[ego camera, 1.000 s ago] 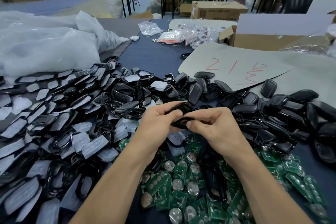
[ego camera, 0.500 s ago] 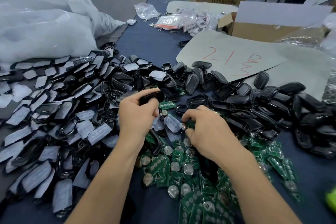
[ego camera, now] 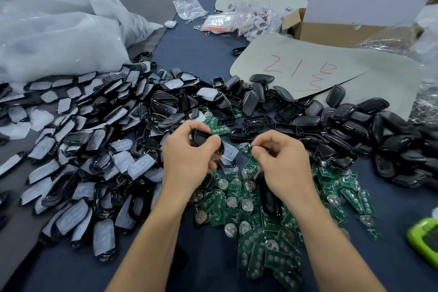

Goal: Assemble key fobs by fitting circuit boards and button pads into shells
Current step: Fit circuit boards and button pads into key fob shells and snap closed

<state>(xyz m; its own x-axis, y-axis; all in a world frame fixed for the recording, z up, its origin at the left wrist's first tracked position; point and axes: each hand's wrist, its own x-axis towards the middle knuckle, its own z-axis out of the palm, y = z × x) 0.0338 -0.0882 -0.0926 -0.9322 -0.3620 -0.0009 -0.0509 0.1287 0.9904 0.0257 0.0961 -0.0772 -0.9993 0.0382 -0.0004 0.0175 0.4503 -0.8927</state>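
Observation:
My left hand point(ego camera: 187, 156) grips a black key fob shell point(ego camera: 200, 136) between thumb and fingers, above the middle of the table. My right hand point(ego camera: 282, 161) pinches a green circuit board point(ego camera: 246, 149) with a round coin cell, held just right of the shell and apart from it. Below both hands lies a heap of green circuit boards point(ego camera: 258, 220). A pile of black shells fitted with white button pads point(ego camera: 94, 149) spreads to the left. Closed black shells point(ego camera: 355, 125) are heaped at the right.
White plastic bags point(ego camera: 59, 35) lie at the back left. A grey sheet marked in red point(ego camera: 301, 71) and an open cardboard box point(ego camera: 343, 28) stand at the back right, with small clear bags point(ego camera: 225, 21) behind. A green device point(ego camera: 424, 239) sits at the right edge.
My hands parted after working together on one shell. The left hand kept the shell and lifted it; the right hand dipped into the board heap and came up pinching a circuit board.

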